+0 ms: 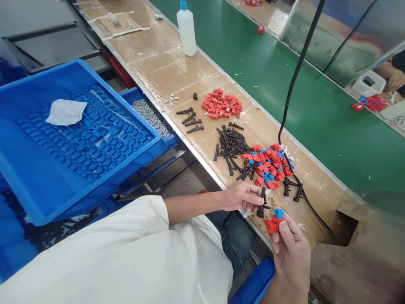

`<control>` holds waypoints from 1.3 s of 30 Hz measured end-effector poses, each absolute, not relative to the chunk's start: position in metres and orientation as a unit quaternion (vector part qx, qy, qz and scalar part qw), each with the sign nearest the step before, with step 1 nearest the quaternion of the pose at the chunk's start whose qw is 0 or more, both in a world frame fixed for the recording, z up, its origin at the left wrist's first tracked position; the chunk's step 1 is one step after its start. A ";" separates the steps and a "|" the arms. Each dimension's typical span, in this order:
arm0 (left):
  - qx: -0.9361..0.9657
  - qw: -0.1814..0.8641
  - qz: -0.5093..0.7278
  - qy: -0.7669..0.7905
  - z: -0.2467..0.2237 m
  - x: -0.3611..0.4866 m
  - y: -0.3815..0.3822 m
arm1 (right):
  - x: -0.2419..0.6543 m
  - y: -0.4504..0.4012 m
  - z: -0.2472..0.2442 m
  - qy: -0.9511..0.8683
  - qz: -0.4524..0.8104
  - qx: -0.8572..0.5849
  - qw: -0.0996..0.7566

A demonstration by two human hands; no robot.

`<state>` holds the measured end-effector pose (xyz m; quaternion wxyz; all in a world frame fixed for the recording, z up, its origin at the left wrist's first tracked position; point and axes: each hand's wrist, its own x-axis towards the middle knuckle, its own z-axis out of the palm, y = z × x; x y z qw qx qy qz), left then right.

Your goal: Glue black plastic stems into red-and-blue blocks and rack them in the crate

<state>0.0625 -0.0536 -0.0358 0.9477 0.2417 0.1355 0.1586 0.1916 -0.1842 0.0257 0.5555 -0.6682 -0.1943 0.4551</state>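
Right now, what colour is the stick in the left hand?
Black; the stick shows best in the head view.

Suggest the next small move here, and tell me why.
Probably bring the black part in the left hand to the red-and-blue piece in the right hand: the two are held close together, a narrow gap seems to separate them, and the black part's short side peg points toward that piece.

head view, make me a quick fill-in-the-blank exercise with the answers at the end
The left hand holds a long part coloured ____.
The red-and-blue piece is in the ____ hand.
The cap of the bottle is coloured ____.
The long strip beyond the worktable is coloured ____.

Missing words: black; right; blue; green.
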 end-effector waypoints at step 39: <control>0.480 0.843 0.192 0.152 -0.018 0.064 -0.044 | 0.143 -0.198 -0.003 -0.407 0.138 -0.736 0.523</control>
